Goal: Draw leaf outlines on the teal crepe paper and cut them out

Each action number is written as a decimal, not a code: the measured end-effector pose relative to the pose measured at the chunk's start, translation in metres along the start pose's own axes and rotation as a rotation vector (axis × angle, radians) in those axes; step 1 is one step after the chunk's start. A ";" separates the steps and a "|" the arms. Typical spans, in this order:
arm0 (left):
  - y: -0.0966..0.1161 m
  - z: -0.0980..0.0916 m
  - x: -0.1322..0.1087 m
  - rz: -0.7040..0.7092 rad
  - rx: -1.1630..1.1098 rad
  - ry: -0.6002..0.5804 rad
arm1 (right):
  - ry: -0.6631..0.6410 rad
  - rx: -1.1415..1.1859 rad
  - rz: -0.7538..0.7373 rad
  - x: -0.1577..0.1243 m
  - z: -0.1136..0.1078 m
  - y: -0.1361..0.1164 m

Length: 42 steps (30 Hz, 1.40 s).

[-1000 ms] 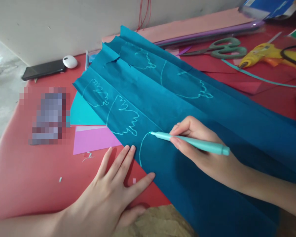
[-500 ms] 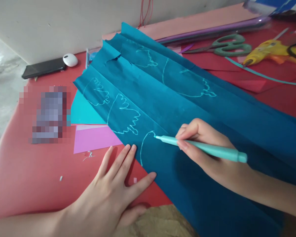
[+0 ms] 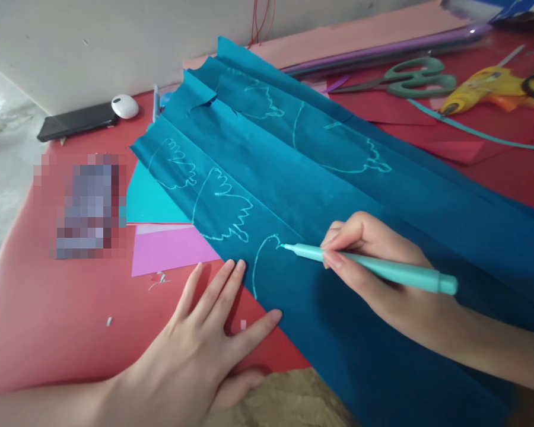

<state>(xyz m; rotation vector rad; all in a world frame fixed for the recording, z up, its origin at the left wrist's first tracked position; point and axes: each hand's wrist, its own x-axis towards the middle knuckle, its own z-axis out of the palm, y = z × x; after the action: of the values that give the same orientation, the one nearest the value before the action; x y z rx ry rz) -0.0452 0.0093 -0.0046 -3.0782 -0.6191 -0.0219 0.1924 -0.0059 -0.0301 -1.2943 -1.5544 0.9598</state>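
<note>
A long sheet of dark blue paper [image 3: 302,178] lies creased across the red table [image 3: 48,320], with several pale outlines drawn on it. My right hand [image 3: 374,273] is closed on a mint-green pen [image 3: 382,270], whose tip touches the paper at the end of a fresh curved line. My left hand [image 3: 204,350] lies flat with fingers spread on the table, its fingertips pressing the near edge of the blue paper.
A pink sheet [image 3: 169,249] and a cyan sheet [image 3: 149,198] stick out from under the blue paper. Green scissors [image 3: 404,77] and a yellow glue gun [image 3: 485,86] lie at the back right. A black phone [image 3: 75,121] and a white mouse [image 3: 124,107] sit far left.
My right hand has slid the pen to the right, extending the top of the curved line. My left hand has stayed in place.
</note>
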 end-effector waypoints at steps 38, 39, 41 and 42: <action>0.000 -0.001 0.000 0.017 0.011 -0.022 | 0.071 -0.198 -0.124 -0.005 -0.002 -0.007; 0.000 -0.001 0.000 0.019 0.014 -0.019 | 0.080 -0.208 -0.130 -0.005 -0.002 -0.007; 0.000 -0.001 0.001 0.022 0.019 -0.012 | 0.100 -0.221 -0.152 -0.006 -0.001 -0.007; 0.000 -0.001 0.001 0.025 0.020 -0.007 | 0.110 -0.225 -0.167 -0.007 -0.001 -0.007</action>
<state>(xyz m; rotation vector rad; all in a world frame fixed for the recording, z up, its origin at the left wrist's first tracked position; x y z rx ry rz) -0.0449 0.0099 -0.0031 -3.0672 -0.5777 -0.0048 0.1921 -0.0134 -0.0245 -1.3232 -1.6901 0.6127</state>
